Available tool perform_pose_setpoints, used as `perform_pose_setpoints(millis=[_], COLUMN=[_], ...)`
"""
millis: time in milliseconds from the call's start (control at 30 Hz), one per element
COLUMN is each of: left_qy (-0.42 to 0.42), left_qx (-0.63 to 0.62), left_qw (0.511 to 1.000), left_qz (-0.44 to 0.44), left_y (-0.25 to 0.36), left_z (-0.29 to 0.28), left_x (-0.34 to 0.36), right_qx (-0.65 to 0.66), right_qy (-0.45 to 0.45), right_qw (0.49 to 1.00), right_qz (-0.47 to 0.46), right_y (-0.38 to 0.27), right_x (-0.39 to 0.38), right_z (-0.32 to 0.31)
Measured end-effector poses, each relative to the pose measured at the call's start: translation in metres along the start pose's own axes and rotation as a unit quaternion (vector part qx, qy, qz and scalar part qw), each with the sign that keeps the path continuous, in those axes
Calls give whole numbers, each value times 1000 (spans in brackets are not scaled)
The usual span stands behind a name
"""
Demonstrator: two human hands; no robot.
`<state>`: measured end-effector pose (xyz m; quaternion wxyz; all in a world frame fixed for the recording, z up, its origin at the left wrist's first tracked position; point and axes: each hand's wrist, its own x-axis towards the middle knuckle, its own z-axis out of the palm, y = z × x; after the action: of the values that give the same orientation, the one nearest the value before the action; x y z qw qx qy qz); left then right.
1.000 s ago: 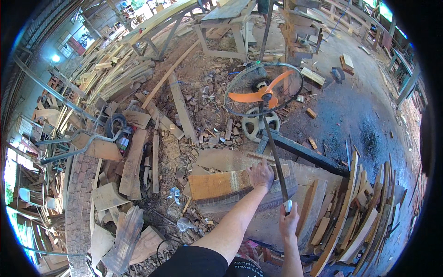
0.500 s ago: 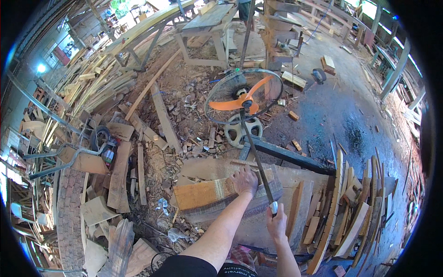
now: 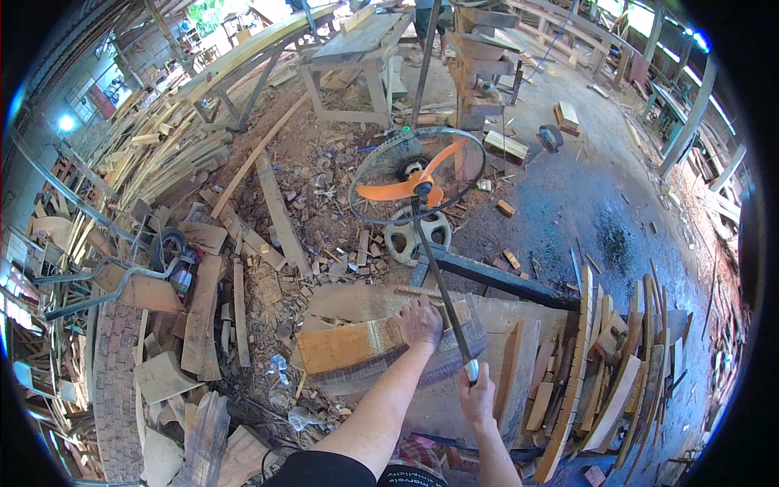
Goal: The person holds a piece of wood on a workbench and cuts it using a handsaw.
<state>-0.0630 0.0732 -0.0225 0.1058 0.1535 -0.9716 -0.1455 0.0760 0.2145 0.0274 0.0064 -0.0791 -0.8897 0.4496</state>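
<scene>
A thick wooden block [image 3: 333, 349], orange-brown at its left end and greyer on its near side, lies across the low wooden work surface [image 3: 349, 300]. My left hand [image 3: 421, 323] rests on top of its right part with fingers spread. My right hand [image 3: 477, 395] is closed round the pale handle of a long, dark, tapering handsaw [image 3: 442, 292]. The blade points away from me, beside my left hand, and is seen nearly edge-on. I cannot tell whether its edge touches the block. Pale sawdust lies by my left hand.
Beyond the blade stands a fan [image 3: 420, 185] with orange blades and a round guard. Curved wood pieces [image 3: 568, 381] stack at the right. A wheelbarrow [image 3: 138, 284] and scrap wood are at the left. A person [image 3: 426, 20] stands far back, near a wooden bench [image 3: 357, 49].
The whole view has shifted slightly, so most things appear a little further left. My left hand keeps its place on the block, and my right hand still holds the saw.
</scene>
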Motion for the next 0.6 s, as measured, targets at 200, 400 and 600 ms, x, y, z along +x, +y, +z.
perform_pose_setpoints(millis=[200, 400, 600], left_qy=[-21, -19, -14], left_qx=[12, 0, 4], left_qw=[1000, 1000, 1000], left_qz=[-7, -7, -6], left_y=[3, 5, 2], left_z=[-4, 1, -3], left_x=[1, 1, 1], right_qx=[29, 20, 17], right_qy=[-13, 11, 6], right_qw=[998, 1000, 1000], right_qz=[49, -11, 6], right_y=[8, -6, 6], right_x=[-89, -3, -59], right_z=[-48, -7, -31])
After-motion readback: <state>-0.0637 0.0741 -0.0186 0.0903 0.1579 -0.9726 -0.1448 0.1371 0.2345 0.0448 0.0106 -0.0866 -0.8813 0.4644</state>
